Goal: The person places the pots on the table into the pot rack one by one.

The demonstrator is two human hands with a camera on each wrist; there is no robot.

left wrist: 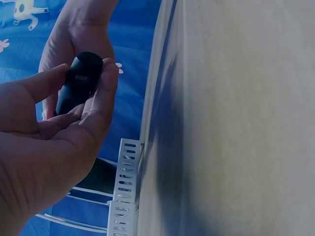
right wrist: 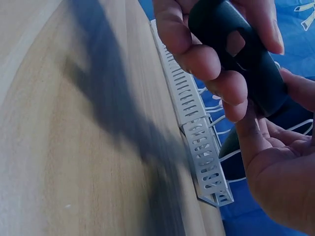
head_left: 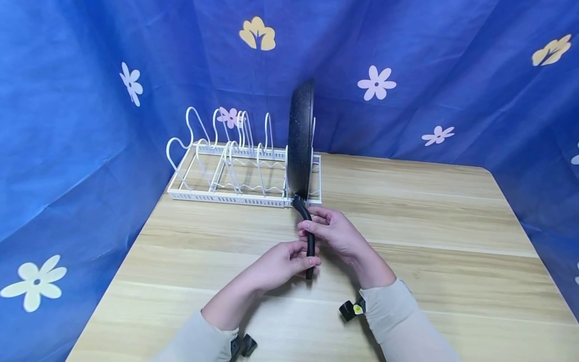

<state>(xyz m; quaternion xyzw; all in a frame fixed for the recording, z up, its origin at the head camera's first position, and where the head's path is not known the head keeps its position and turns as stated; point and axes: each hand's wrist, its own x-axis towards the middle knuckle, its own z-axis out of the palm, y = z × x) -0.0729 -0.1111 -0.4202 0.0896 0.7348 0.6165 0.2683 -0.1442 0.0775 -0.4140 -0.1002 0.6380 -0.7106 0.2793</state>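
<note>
A black speckled frying pan (head_left: pixel 300 141) stands on edge between the wire dividers at the right end of a white rack (head_left: pixel 226 198). Its black handle (head_left: pixel 310 244) points toward me, above the tabletop. Near the handle's end, my left hand (head_left: pixel 282 264) pinches it between thumb and fingers. Farther up, closer to the pan, my right hand (head_left: pixel 336 234) holds the same handle from the right side. In the left wrist view the handle's end (left wrist: pixel 81 78) sits between the left thumb and fingers. The handle's hanging hole shows in the right wrist view.
Several white wire dividers (head_left: pixel 262 168) rise from the rack left of the pan. The rack stands at the back left of the wooden table (head_left: pixel 429 226). Blue flowered cloth (head_left: pixel 407 45) hangs behind the table and along its sides.
</note>
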